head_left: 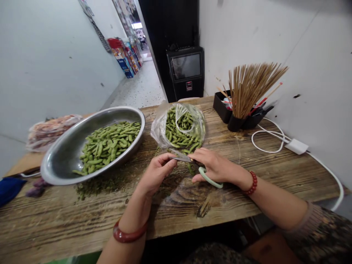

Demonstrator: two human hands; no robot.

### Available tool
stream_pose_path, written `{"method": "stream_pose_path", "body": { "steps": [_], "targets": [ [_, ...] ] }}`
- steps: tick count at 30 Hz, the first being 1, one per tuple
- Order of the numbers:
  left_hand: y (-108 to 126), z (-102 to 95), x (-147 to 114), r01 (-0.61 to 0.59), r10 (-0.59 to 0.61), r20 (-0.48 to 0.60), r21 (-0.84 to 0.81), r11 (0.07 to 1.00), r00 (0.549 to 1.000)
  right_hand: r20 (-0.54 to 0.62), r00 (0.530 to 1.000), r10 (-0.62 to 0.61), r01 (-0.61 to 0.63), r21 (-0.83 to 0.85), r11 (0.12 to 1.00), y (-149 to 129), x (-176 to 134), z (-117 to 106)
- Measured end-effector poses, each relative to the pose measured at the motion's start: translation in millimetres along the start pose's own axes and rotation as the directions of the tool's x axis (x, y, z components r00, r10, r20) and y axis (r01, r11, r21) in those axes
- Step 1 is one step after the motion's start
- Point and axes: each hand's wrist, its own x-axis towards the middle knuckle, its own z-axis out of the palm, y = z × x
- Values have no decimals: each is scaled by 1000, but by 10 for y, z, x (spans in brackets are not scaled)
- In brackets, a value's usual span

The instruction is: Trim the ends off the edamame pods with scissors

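Note:
My right hand (218,165) grips a pair of scissors with a pale green handle (210,179); their dark blades (182,159) point left. At the blade tips is my left hand (157,173), thumb and fingers pinched together, and whatever lies between them is too small or hidden to make out. Just beyond both hands stands a clear plastic bag (158,129) of green soybean pods (178,128), some at its near opening. On the left, a tilted steel basin (64,156) holds a heap of green pods (111,145). Small green trimmings (103,186) lie scattered below the basin.
Bamboo skewers (249,91) stand in a black holder (235,124) at the back right of the wooden table (242,198). A white cable with an adapter (297,146) runs along the right. Behind the basin sits a bagged pinkish bundle (52,130); a blue cloth (11,190) lies far left.

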Motion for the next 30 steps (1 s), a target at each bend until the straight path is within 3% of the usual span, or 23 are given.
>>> {"method": "stream_pose_path", "body": {
  "steps": [9, 17, 27, 30],
  "targets": [
    [87, 77, -14, -57, 61, -25, 152, 987, 998, 24, 999, 27, -26, -32, 999, -56, 11, -2],
    [22, 1, 14, -99, 101, 2, 210, 973, 995, 57, 997, 53, -50, -49, 998, -56, 0, -1],
    [24, -17, -5, 70, -66, -36, 108, 992, 997, 85, 996, 33, -29, -45, 999, -49, 9, 4],
    [38, -11, -6, 84, -83, -42, 27, 996, 996, 41, 998, 43, -42, -16, 999, -19, 15, 4]
  ]
}}
